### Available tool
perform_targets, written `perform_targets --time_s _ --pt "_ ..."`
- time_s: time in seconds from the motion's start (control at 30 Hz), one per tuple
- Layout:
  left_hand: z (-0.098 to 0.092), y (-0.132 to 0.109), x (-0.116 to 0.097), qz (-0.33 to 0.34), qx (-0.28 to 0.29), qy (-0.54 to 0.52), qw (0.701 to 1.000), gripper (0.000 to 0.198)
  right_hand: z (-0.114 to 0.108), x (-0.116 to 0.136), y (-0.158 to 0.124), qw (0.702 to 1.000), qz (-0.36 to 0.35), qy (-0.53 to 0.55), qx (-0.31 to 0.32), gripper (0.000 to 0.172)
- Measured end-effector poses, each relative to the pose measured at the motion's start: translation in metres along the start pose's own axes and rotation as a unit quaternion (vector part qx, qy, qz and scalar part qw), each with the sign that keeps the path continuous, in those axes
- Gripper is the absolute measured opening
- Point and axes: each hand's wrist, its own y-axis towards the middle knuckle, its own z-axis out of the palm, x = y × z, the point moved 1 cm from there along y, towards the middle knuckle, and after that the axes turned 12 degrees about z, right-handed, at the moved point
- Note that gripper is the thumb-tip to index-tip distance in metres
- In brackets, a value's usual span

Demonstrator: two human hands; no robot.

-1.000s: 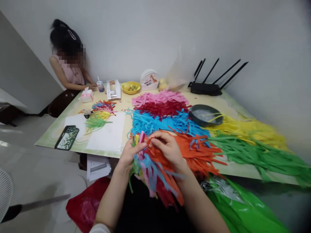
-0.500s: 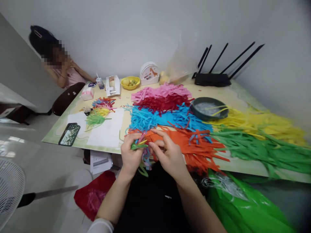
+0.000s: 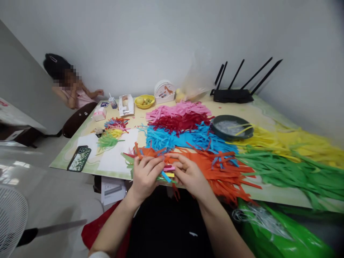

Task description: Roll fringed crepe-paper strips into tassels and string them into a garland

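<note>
My left hand (image 3: 146, 175) is wrapped around a bundle of coloured fabric-like strips (image 3: 168, 175). Pink, yellow, blue and green ends stick out to its right, and the longer tails spread out to its left. At those right-hand ends, the curled fingers and thumb of my right hand (image 3: 189, 175) pinch the bundle; the exact contact is partly hidden. Just beyond and beside my hands lies a pile of orange strips (image 3: 212, 161). Behind it are blue strips (image 3: 182, 135), then dark red strips (image 3: 182, 122) and pink strips (image 3: 180, 110).
Green strips (image 3: 285, 172) and yellow strips (image 3: 295, 139) cover the table's right side. A dark bowl (image 3: 219, 136) holds clear material. A black router (image 3: 232, 96) stands behind. At left are small tassels (image 3: 107, 140), white paper (image 3: 115, 157) and a phone (image 3: 79, 158). A person (image 3: 77, 96) sits far left.
The bundle has turned: its cut ends now point right toward my right hand, and its tails lie left. My left hand has rolled over it. The view has tilted up slightly.
</note>
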Motion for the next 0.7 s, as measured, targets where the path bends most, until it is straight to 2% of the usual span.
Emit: perform_targets --time_s 0.1,0.27,0.4,0.47,0.53,0.63,0.7 --pt "0.002 -0.002 0.009 0.035 0.027 0.029 0.999 0.021 -0.003 -0.004 0.011 0.998 0.032 0.047 0.04 0.04" --pt "0.005 -0.005 0.018 0.062 0.06 0.026 0.996 0.018 -0.002 -0.007 0.017 0.999 0.03 0.024 0.016 0.041" --pt "0.01 -0.008 0.021 0.083 0.075 0.01 0.994 0.019 -0.003 -0.014 0.026 0.996 0.038 0.076 0.005 0.04" --pt "0.013 -0.011 0.024 0.065 0.062 0.002 0.996 0.022 -0.003 -0.017 0.029 0.996 0.031 0.087 -0.003 0.041" --pt "0.017 -0.015 0.027 0.018 0.034 -0.016 0.999 0.023 -0.002 -0.018 0.029 0.997 0.013 0.079 -0.009 0.041" --pt "0.02 -0.017 0.029 -0.046 0.003 -0.029 0.999 0.023 0.002 -0.017 0.024 0.999 -0.008 0.039 -0.011 0.041" --pt "0.02 -0.016 0.029 -0.052 -0.007 -0.011 0.999 0.023 0.004 -0.015 0.02 0.999 -0.015 -0.005 -0.028 0.039"
